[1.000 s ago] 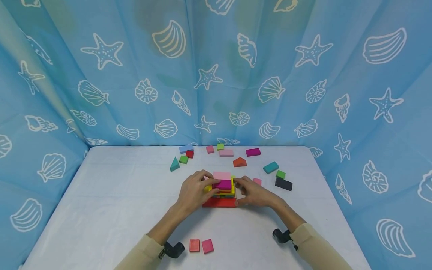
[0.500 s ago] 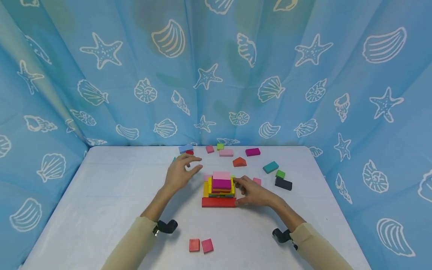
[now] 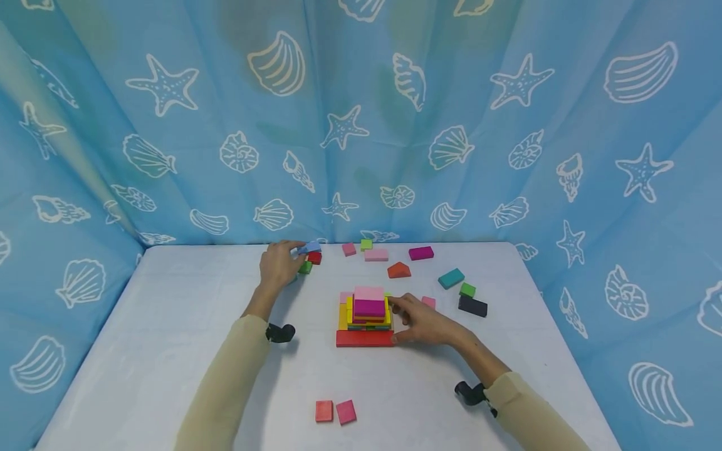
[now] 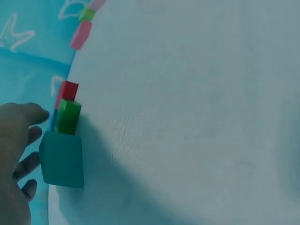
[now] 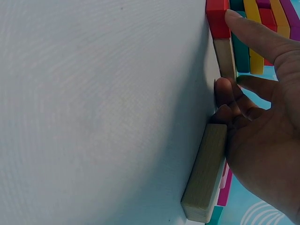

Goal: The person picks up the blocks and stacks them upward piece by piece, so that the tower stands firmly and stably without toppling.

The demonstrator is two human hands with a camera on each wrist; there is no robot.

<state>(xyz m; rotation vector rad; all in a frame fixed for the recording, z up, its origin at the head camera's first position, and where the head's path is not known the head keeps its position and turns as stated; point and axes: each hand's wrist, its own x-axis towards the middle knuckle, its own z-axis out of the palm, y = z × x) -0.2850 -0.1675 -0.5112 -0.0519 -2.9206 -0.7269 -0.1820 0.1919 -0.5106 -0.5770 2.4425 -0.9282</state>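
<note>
At the back left, my left hand (image 3: 277,266) reaches over a light blue block (image 3: 311,247), thumb and fingertips right at its near end. Beside it are a red block (image 4: 68,90), a green block (image 4: 68,116) and a teal triangular block (image 4: 63,159), partly hidden by the hand in the head view. My right hand (image 3: 420,321) rests against the right side of a layered block stack (image 3: 369,307). Its thumb touches the end of the long red block (image 3: 364,339) in front, and its index finger reaches the back corner. A pink and a magenta block top the stack.
Loose blocks lie behind the stack, among them an orange block (image 3: 399,270) and a magenta block (image 3: 421,253). Teal (image 3: 451,279), green and black (image 3: 472,306) blocks lie at the right. Two reddish squares (image 3: 324,411) lie in front. A blue curtain (image 3: 350,125) borders the table.
My left hand has left the top of the stack and moved back and left to the light blue block. The right hand stays at the stack's right side.
</note>
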